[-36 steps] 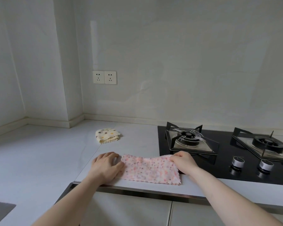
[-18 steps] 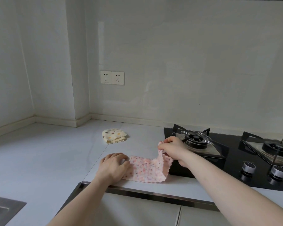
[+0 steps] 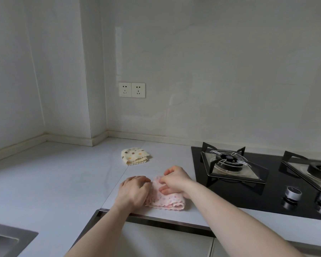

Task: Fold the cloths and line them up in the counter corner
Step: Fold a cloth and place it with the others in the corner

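Observation:
A pink dotted cloth (image 3: 168,200) lies folded over on itself near the front edge of the white counter (image 3: 63,173). My left hand (image 3: 132,191) rests on the cloth's left end with fingers curled over its edge. My right hand (image 3: 174,179) sits on top of the folded cloth, pinching its upper layer near the left end. A folded cream cloth with coloured dots (image 3: 135,156) lies farther back on the counter, toward the corner.
A black gas hob (image 3: 267,184) with two burners and two knobs (image 3: 293,193) fills the counter right of the cloth. A steel sink (image 3: 6,238) shows at the lower left. Two wall sockets (image 3: 131,89) sit above the counter. Walls meet in a corner at back left.
My right hand lifted the pink cloth's right end and carried it left over the left end, folding the long strip in half. My left hand stayed on the left end.

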A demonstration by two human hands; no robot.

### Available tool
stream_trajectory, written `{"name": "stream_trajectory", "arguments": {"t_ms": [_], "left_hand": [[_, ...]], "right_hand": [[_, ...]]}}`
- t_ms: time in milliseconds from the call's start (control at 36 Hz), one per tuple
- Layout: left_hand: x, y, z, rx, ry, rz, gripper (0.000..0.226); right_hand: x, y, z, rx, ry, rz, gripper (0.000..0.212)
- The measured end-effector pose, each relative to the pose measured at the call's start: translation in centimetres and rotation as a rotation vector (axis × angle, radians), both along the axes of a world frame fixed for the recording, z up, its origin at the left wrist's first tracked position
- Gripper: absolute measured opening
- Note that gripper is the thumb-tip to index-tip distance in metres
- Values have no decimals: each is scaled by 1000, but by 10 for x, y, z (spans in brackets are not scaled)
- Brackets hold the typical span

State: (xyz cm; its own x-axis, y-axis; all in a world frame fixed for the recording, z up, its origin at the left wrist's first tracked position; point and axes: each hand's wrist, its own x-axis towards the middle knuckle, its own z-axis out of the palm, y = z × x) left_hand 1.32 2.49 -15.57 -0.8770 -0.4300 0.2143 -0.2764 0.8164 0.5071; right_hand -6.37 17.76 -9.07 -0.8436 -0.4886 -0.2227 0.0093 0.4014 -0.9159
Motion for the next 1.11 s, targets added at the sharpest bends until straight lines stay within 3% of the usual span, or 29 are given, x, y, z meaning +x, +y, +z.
{"name": "stream_trajectory", "arguments": {"t_ms": [111,222,306,444,611,722,833,972,1111], "left_hand": [[-2,-3,-3,11,10,6,51],[-4,-3,-5,-8,-10,15,55],[-2,-2,-5,-50,-45,2,59],[-1,0,-5,-70,-45,-8,61],[1,0,-1,-62,-46,-16,57],[2,1,-1,-49,-56,-23,56],[0,5,5,-38,-53,-32,55],[3,-1,1,-43,-55,-14,58],[3,1,2,-24,-51,-24,62]], "right_hand": [[-3,6,4,-14,13,57,24],[-21,14,-1,37,296,-109,14],[-32,25,-9,223,455,-148,24],[-38,36,-23,335,290,-47,56],[-41,30,-14,285,-1,-11,35],[-43,33,-10,384,-33,36,38],[-42,39,4,543,-107,166,28],[-38,33,-1,475,-40,118,39],[-32,34,-8,327,217,69,25]]}}
